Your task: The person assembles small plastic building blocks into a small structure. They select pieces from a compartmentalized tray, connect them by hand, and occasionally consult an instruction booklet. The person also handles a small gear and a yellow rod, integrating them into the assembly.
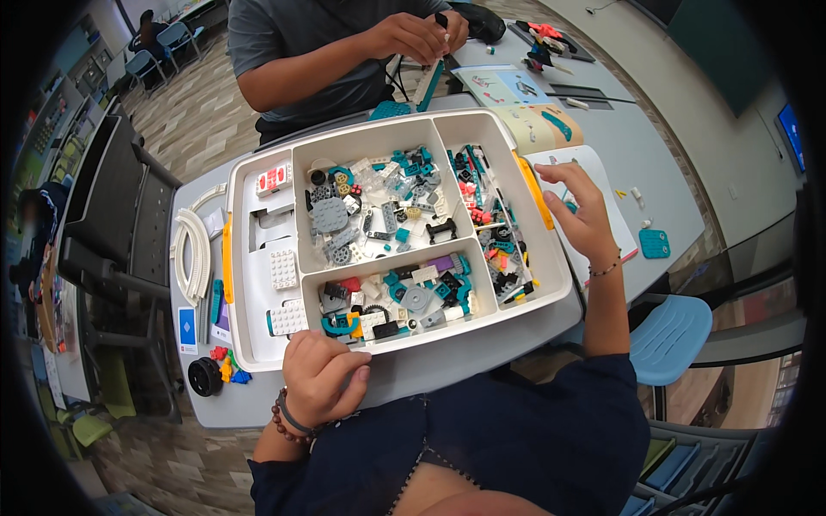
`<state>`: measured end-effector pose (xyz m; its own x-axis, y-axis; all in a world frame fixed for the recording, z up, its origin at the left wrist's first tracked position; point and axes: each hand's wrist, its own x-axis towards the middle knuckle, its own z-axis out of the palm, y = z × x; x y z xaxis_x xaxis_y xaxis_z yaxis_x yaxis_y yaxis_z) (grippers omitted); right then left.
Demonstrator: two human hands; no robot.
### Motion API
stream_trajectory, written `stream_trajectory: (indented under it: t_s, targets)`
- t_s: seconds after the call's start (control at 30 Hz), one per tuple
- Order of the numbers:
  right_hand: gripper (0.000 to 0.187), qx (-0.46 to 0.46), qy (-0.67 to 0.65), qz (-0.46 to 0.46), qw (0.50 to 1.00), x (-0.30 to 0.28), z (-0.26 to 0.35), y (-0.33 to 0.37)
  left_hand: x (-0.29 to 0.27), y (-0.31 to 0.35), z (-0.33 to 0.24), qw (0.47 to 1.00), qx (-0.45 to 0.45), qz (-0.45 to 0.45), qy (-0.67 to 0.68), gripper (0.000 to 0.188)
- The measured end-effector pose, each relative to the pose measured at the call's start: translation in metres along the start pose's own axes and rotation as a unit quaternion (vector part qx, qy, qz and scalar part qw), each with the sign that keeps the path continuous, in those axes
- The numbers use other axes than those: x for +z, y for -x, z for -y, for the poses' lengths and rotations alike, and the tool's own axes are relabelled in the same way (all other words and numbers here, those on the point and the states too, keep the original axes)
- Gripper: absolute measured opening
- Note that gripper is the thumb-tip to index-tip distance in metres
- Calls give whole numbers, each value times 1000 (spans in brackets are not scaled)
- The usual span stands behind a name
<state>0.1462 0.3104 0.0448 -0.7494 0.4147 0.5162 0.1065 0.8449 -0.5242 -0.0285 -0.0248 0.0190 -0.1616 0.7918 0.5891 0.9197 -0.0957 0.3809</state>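
Note:
A white sorting tray [391, 348] with yellow handles lies across the table before me. Grey, teal, white and black building bricks [379, 202] fill its compartments. My left hand [323, 378] is at the near rim, left of the middle, its fingers curled and the thumb close to the index finger on the rim. My right hand [581, 211] is raised beside the yellow handle [535, 193] at the right, fingers apart and holding nothing. An open booklet [602, 189] lies partly beneath that hand.
Opposite, a person's hands [417, 36] hold a teal beam [430, 82]. White curved track pieces [191, 254], a black wheel [205, 376] and small coloured pieces [228, 365] lie left of the tray. At the right lies a teal plate [654, 243]; a blue chair [671, 340] stands beyond the edge.

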Motion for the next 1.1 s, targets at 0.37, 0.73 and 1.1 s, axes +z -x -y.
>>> stream_trajectory:
  t_s: [0.37, 0.73, 1.1]
  targets:
    - [28, 66, -100, -27, 992, 27, -28, 16, 2, 1, 0, 1000, -6, 8, -21, 14]
    - [25, 104, -222, -38, 969, 34, -43, 23, 3, 3, 0, 999, -14, 12, -32, 14]
    - [25, 111, -217, -36, 969, 34, -47, 25, 4, 3, 1, 999, -12, 13, -33, 15]
